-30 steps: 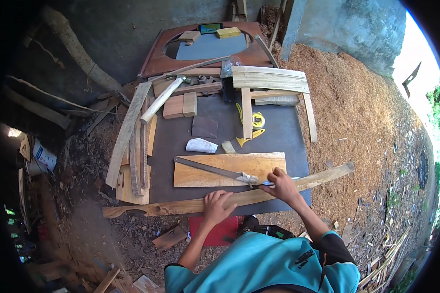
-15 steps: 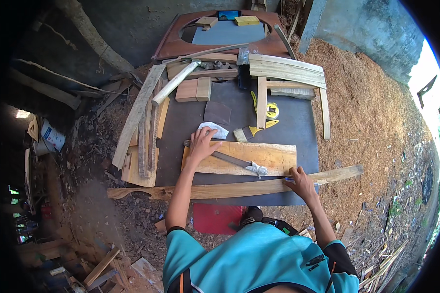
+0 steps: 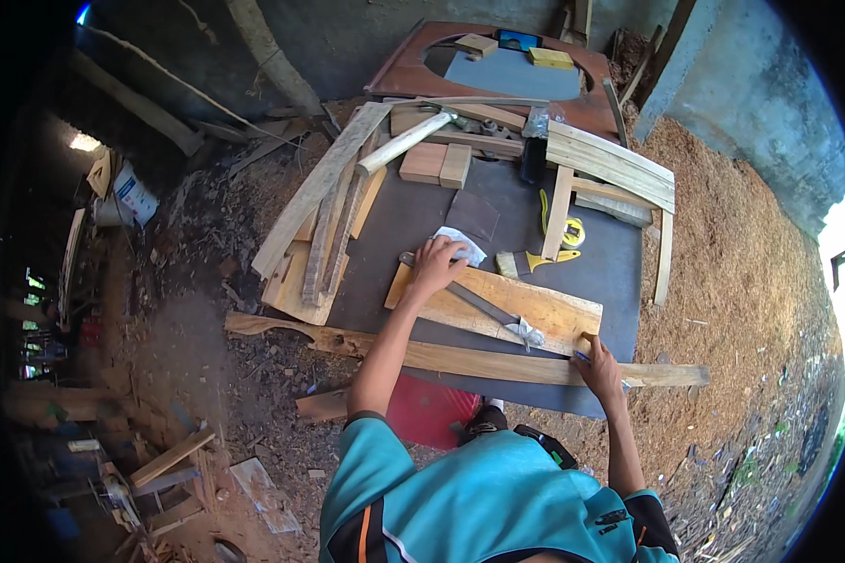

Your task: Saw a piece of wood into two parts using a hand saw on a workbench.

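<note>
My left hand (image 3: pixel 436 266) has its fingers over the near edge of a crumpled white cloth (image 3: pixel 471 246), the thumb beside it. Below that hand, a flat metal blade (image 3: pixel 482 302), one end wrapped in white, lies across a light wooden board (image 3: pixel 545 305). My right hand (image 3: pixel 601 372) is closed at the board's right end, over a long curved wooden strip (image 3: pixel 460 358). A slim blue object shows in its fingers; its kind is unclear. Just beyond the board are a dark square sheet (image 3: pixel 472 216) and a paintbrush (image 3: pixel 532 263) with a yellow handle.
A yellow tape measure (image 3: pixel 573 233) sits beyond the brush. At the back left, a hammer (image 3: pixel 404 144) rests over wooden pieces. Curved slats (image 3: pixel 610 164) lie at the back right. The dark tabletop (image 3: pixel 366 291) stands amid sawdust (image 3: pixel 723 244) on the right.
The whole view has swung, so the table sits further right and is tilted. Both hands stay at the cloth and the board's right end; the blade and board have hardly shifted under them.
</note>
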Available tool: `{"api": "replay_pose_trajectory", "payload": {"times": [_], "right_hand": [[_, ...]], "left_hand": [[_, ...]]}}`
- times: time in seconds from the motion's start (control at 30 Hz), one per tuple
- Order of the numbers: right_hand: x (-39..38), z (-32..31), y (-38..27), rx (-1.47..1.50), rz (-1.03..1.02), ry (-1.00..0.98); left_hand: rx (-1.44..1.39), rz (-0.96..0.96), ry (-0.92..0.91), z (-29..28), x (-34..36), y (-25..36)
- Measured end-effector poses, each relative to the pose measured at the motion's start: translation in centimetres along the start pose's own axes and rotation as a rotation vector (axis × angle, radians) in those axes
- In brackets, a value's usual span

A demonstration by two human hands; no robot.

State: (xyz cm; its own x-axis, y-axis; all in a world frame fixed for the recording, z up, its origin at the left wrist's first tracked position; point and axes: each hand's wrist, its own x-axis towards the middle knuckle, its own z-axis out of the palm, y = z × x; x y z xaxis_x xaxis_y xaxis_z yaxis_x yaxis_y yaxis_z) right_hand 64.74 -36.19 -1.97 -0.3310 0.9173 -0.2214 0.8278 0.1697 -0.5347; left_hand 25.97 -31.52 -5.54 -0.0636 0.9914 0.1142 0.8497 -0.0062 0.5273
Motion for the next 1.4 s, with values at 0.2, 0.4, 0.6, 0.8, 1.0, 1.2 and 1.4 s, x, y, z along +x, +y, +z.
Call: {"api": "replay_pose_trajectory", "payload": {"times": [0.2, 0.4, 0.6, 0.8, 1.0, 1.2, 1.4], "right_hand": [[0.6, 0.1, 0.2, -0.051, -0.002, -0.065], [0.5, -0.5, 0.0, 0.005, -0.002, -0.077], [0.7, -0.3, 0.3, -0.022, 0.016, -0.075], [0.8, 0.1, 0.8, -0.033, -0.049, -0.061], [0.5, 0.3, 0.7, -0.051, -0.019, -0.066], [0.5, 0.2, 0.8, -0.03, -0.05, -0.021], [0.4, 0.3, 1.2, -0.047, -0.059, -0.024]], "left_hand": [[0.26, -0.037, 0.45, -8.6, -4.3, 1.2], [0.32, -0.584, 0.947, -15.1, -14.1, -14.4], [0.331, -0.831, 0.649, -16.7, -17.4, -19.2], [0.29, -0.864, 0.32, -18.2, -17.5, -21.2], [0.07, -0.718, 0.249, -18.5, -18.1, -22.1], [0.44, -0.541, 0.477, -18.0, -16.1, -16.2], [0.268, -0.403, 0.416, -16.4, -12.0, -8.6]]}}
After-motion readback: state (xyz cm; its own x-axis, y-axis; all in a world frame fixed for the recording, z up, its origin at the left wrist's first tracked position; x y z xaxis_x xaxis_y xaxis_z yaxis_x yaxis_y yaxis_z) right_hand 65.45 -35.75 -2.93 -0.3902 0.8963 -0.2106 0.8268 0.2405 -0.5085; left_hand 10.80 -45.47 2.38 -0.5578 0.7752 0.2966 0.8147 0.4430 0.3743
